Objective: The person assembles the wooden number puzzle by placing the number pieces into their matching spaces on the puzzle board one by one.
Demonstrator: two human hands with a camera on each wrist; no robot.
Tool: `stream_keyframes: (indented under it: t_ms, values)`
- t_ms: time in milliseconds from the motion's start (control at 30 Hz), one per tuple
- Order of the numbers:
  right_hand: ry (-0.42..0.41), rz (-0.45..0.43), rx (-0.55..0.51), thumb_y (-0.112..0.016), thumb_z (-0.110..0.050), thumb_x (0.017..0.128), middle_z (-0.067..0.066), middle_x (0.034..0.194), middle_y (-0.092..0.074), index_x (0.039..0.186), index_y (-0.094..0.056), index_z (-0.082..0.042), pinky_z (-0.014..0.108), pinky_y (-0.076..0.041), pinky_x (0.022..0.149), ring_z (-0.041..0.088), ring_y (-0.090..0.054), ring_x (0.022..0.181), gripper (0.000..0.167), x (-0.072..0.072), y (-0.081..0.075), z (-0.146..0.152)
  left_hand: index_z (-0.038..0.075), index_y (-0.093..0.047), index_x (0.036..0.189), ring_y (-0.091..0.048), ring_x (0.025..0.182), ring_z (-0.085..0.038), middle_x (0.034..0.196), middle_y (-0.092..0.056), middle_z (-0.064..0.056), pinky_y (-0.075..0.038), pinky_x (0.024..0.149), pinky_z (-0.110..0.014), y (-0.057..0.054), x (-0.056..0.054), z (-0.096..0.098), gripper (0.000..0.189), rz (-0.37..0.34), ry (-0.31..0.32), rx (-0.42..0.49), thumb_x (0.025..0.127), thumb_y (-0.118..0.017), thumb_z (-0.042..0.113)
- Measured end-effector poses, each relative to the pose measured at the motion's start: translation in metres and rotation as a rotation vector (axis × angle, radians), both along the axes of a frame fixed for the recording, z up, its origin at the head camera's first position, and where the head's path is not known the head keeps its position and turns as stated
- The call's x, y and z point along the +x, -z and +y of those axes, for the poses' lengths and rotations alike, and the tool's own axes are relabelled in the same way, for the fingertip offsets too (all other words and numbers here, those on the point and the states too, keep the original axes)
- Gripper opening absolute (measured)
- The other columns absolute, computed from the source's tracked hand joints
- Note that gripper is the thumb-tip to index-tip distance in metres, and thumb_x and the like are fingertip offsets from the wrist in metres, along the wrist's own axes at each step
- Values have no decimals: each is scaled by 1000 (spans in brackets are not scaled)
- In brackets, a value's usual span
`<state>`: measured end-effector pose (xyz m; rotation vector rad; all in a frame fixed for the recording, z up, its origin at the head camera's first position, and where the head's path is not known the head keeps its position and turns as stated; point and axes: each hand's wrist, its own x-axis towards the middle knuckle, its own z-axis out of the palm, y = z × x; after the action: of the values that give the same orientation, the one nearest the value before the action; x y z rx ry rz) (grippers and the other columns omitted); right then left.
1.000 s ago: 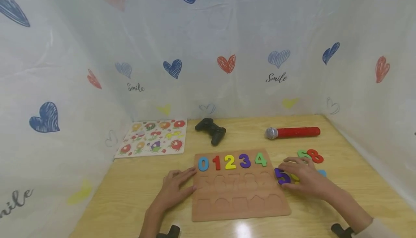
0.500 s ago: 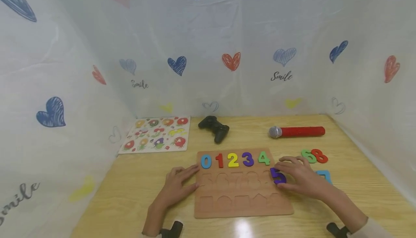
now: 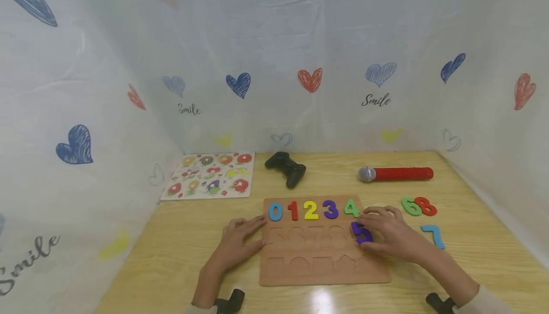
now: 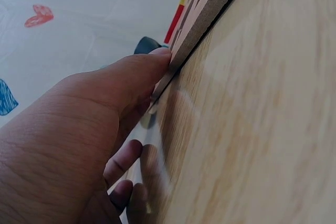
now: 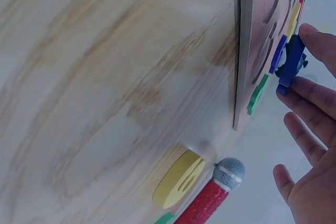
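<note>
The right hand (image 3: 396, 235), right of centre in the head view, has thumb and fingers pinched on the 5 (image 5: 292, 64); in the right wrist view its other fingers are spread apart and free. The 5 is over the board's right side, just below the 4 (image 3: 354, 207), and its outer edges are left bare by the grip. The left hand (image 3: 238, 245) rests its thumb and fingertips along the left edge of the board (image 3: 326, 278), fingers apart and relaxed.

The matching recess (image 3: 276, 237) appears to be the leftmost of the middle row, under the 0 (image 3: 271, 212), so the 5 should travel left across the frame, lifted enough to clear the board. Keep it face up, and square its flat top with the outline before lowering. Touch one corner in first, then let the rest drop; if it catches, a slight turn should serve better than force. The left hand would do well to press steadily, since a light board may slide when the 5 is pushed home.
</note>
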<state>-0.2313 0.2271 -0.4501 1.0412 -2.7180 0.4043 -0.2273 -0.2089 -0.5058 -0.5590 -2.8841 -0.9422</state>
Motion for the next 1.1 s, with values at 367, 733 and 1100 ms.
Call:
stream_keyframes:
  t_ms: [367, 733, 1100]
  values:
    - [-24, 24, 4, -82, -37, 82, 1, 117, -70, 120, -72, -7, 61, -26, 96, 33, -53, 119, 50, -2, 1, -11, 30, -57, 143, -38, 125, -26, 151, -47, 13, -25, 101, -59, -1, -1, 1, 56, 9, 3, 2, 92, -67, 51]
    - [-36, 13, 26, -81, -37, 82, 0, 119, -70, 121, -71, -8, 61, -27, 96, 31, -53, 119, 50, -2, 4, -22, 30, -58, 143, -38, 123, -23, 151, -47, 14, -26, 100, -57, -3, 0, 2, 56, 4, 1, 7, 92, -67, 50]
    - [-42, -61, 28, -78, -40, 86, -2, 122, -68, 124, -70, -10, 62, -25, 100, 30, -50, 124, 49, -3, 4, -34, 29, -57, 143, -37, 124, -25, 152, -47, 12, -25, 101, -58, -2, 1, 1, 56, 3, 10, 12, 92, -67, 50]
